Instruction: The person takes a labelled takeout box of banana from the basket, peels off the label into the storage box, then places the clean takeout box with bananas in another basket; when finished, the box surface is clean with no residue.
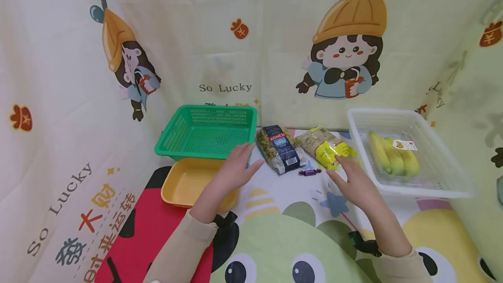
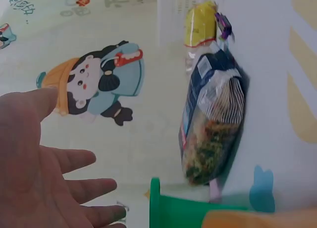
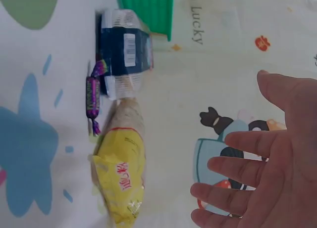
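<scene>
Both hands hovered with fingers spread wide, holding nothing: left hand [image 1: 235, 170] at nine o'clock of the pasta bag [image 1: 280, 148], right hand [image 1: 352, 181] seemingly just clear of the yellow packet [image 1: 325, 147].

We see bright, even, diffuse light with no single source showing. Shadows are soft and faint, a pale one under the white plastic mesh basket [image 1: 408, 152] and beside the dark blue clear-windowed pasta bag [image 2: 213, 119]. The head view bends toward its edges like a wide lens. The left hand [image 2: 44, 163] and right hand [image 3: 267, 173] sit close and slightly soft in the wrist views. The yellow plastic snack packet [image 3: 121, 176] catches mild glare.
</scene>
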A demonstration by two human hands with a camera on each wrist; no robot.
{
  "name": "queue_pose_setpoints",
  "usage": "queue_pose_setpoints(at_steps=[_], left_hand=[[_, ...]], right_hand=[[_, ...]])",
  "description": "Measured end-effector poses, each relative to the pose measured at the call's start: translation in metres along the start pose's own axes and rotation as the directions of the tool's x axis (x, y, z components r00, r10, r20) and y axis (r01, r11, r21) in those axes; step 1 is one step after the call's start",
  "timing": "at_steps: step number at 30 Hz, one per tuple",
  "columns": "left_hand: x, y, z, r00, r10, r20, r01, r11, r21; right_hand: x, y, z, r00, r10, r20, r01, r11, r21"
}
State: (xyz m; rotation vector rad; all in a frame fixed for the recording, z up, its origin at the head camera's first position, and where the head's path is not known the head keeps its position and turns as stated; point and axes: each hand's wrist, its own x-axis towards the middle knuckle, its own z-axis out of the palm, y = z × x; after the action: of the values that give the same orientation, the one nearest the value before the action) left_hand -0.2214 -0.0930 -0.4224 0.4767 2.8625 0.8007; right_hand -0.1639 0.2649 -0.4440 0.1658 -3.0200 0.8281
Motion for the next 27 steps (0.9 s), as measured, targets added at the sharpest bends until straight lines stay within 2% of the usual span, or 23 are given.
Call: queue_pose_setpoints(at_steps=[6,10,16,21,27], left_hand=[[0.019,0.02,0.006,0.999,0.051,0.017,-0.048,0.986,-0.162],[0.034,0.036,0.011,0.996,0.08,0.029,-0.072,0.973,-0.221],[0.061,0.06,0.023,0.99,0.122,0.065,-0.098,0.949,-0.299],[0.081,0.081,0.035,0.988,0.131,0.088,-0.093,0.935,-0.342],[0.098,0.112,0.046,0.979,0.152,0.136,-0.077,0.892,-0.445]], right_hand=[[-0.002,0.005,-0.018,0.999,0.044,-0.003,-0.044,0.997,0.058],[-0.002,0.014,-0.029,0.999,0.05,-0.01,-0.049,0.995,0.091],[-0.002,0.032,-0.046,0.994,0.104,0.019,-0.105,0.986,0.126],[-0.003,0.046,-0.063,0.99,0.136,0.044,-0.141,0.979,0.147],[-0.001,0.068,-0.087,0.979,0.193,0.06,-0.199,0.972,0.126]])
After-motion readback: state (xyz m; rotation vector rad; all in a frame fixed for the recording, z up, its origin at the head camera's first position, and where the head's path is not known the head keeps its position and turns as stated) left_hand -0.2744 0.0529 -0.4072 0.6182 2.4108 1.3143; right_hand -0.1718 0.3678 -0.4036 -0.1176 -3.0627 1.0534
